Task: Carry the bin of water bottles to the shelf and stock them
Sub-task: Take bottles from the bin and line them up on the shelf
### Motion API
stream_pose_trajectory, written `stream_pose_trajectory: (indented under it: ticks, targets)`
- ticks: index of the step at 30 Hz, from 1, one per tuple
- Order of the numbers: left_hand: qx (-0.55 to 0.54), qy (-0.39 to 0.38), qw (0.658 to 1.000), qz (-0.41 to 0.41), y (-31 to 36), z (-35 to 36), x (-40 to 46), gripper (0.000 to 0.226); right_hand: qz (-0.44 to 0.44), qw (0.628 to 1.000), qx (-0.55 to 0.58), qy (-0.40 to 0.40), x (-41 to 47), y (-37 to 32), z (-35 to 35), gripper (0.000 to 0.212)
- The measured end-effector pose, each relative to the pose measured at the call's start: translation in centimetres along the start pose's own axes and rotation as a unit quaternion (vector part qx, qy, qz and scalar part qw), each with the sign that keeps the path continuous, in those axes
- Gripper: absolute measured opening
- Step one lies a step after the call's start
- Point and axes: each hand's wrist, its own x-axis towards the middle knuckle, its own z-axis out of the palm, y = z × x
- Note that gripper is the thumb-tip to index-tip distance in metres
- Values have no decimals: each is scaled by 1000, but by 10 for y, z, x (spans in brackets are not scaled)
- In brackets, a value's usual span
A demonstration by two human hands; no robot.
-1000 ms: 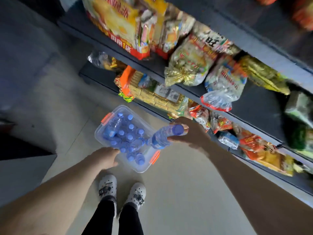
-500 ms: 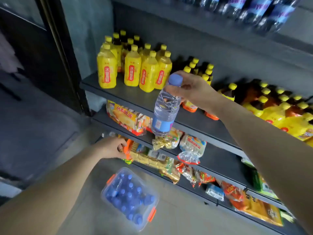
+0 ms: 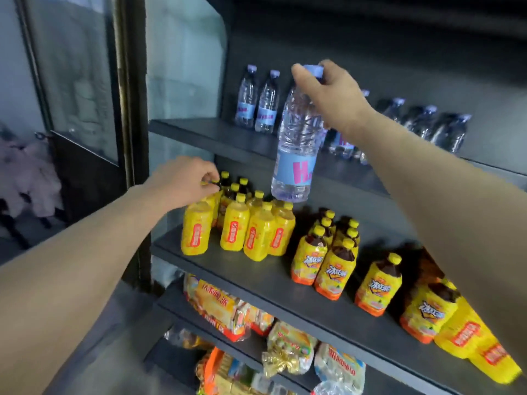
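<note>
Head view: I see my right hand pinching a water bottle by its blue cap, the bottle hanging upright in the air in front of the top shelf, where other water bottles stand. My left hand, fingers curled, hovers over the yellow drink bottles on the shelf below; whether it grips one I cannot tell.

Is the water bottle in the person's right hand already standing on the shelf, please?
No. The right hand holds the water bottle by its cap, upright, its base hanging in front of the top shelf.
</note>
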Motion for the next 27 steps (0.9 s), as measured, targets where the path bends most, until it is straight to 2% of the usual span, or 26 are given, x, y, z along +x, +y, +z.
stream_pose_trajectory:
  ticks: [3, 6, 9, 16, 23, 27]
  targets:
    - [-10, 107, 993, 46, -21, -18, 53, 25, 6, 997, -73, 40, 46, -1, 17, 53]
    - [-15, 128, 990, 59, -48, -25, 107, 30, 6, 995, -72, 70, 94, 2, 40, 51]
    - [12, 90, 995, 49, -80, -25, 155, 36, 25, 994, -60, 91, 140, 10, 70, 51]
    - [53, -16, 997, 49, -145, 3, 248, 42, 99, 983, -113, 101, 219, 48, 154, 54]
    - [19, -121, 989, 85, -175, 31, 314, 58, 147, 978, -127, 76, 280, 76, 208, 43]
    - [-11, -128, 985, 117, -169, 43, 344, 56, 180, 976, -105, 58, 307, 93, 224, 43]
